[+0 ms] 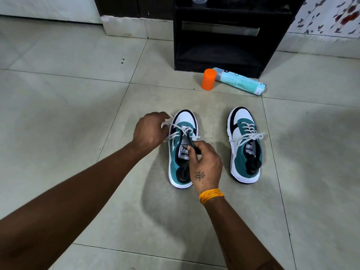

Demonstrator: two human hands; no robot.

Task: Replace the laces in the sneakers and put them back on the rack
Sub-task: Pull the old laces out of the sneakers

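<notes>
Teal-white-black sneakers [183, 149] (white laces [176, 131]) — orange cap [208, 79], pale grey tiles [78, 106].

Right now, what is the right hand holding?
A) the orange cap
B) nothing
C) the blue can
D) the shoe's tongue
D: the right hand pinches the tongue of the left shoe, while the left hand grips the lace.

1. I see a floor [78, 106] of smooth, faintly glossy tiles.
2. The left sneaker [178, 164] has matt teal cloth, with a smooth white toe and sole.
3. Its laces [176, 133] look like woven white cloth.
4. The orange cap [208, 79] is smooth plastic.
5. The rack [229, 43] looks like dark matt wood.
</notes>
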